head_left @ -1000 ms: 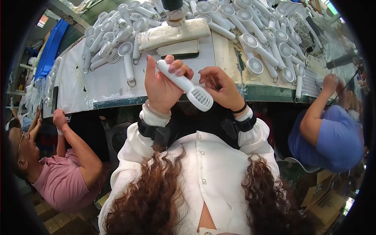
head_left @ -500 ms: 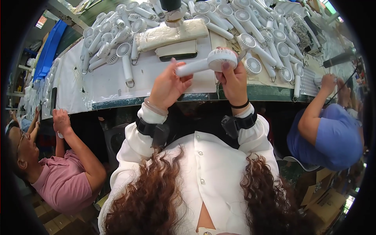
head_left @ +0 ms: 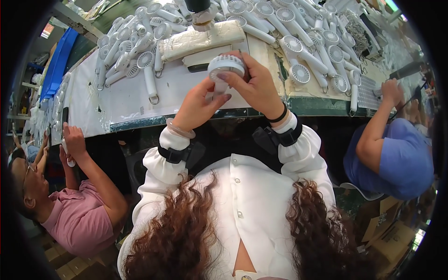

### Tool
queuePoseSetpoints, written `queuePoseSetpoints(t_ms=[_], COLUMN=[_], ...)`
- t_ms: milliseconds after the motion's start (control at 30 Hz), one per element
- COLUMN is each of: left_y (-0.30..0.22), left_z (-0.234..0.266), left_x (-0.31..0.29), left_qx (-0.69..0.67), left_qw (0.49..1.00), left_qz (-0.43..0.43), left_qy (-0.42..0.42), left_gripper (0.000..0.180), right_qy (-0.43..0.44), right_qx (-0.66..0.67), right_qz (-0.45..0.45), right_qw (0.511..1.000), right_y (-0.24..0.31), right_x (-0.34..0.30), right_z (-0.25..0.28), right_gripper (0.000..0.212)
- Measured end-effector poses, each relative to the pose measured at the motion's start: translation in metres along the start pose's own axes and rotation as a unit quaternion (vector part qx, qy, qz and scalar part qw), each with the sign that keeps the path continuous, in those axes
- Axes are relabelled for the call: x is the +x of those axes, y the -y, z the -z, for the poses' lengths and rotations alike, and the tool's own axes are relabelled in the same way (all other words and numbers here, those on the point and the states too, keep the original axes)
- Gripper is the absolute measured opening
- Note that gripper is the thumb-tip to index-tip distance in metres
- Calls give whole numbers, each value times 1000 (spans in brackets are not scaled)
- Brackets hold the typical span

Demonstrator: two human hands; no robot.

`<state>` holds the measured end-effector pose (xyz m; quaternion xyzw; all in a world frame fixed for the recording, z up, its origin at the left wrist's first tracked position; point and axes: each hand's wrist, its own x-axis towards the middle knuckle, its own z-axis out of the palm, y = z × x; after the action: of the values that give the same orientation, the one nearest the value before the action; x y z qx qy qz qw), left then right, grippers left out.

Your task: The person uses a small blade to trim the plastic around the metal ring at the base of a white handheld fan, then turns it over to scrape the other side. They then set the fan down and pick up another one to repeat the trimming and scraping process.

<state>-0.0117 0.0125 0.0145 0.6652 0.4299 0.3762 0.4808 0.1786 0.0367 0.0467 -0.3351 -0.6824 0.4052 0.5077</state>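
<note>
A white handheld fan (head_left: 226,66) is held over the near edge of the workbench, its round grille head up and its handle pointing down toward me. My right hand (head_left: 260,88) grips the head from the right, thumb across its front. Something thin and dark shows by those fingers, too small to make out. Closed around the handle is my left hand (head_left: 196,105), with its thumb on the near side; most of the handle is hidden by the fingers. Behind the fan lies a whitish wrapped pad (head_left: 200,41) on the bench.
Many white handheld fans (head_left: 293,44) lie heaped across the back and right. A dark tool head (head_left: 198,5) hangs above the far bench. A person in pink (head_left: 81,214) sits at left, one in blue (head_left: 396,158) at right. Cartons (head_left: 394,240) stand at lower right.
The fan has moved left and turned from lying sideways to handle toward me. My right hand came left with it, and my left hand has closed around the handle.
</note>
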Motion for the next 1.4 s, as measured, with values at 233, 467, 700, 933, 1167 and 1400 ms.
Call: queuePoseSetpoints(t_ms=[233,467,700,933,1167,1400], left_y=[11,8,4,28,19,19], left_z=[11,8,2,9,2,0], left_x=[9,12,7,5,5,3], left_qx=[-87,-144,-220,-109,49,171], left_qw=[991,966,964,989,996,980], left_qz=[-58,-134,-87,-32,-16,-68], left_qy=[-85,-170,-119,-98,-73,-80], left_gripper=[29,26,29,28,35,34], right_qy=[-32,109,121,68,72,52], right_qx=[171,145,140,98,133,127], right_qz=[-63,-233,-164,-180,-160,-150], right_qw=[983,955,969,976,975,979], right_y=[-17,-27,-54,-59,-65,-66], right_x=[-1,-13,-14,-11,-17,-20], right_z=[15,29,4,18,24,24], right_gripper=[32,33,34,34,33,32])
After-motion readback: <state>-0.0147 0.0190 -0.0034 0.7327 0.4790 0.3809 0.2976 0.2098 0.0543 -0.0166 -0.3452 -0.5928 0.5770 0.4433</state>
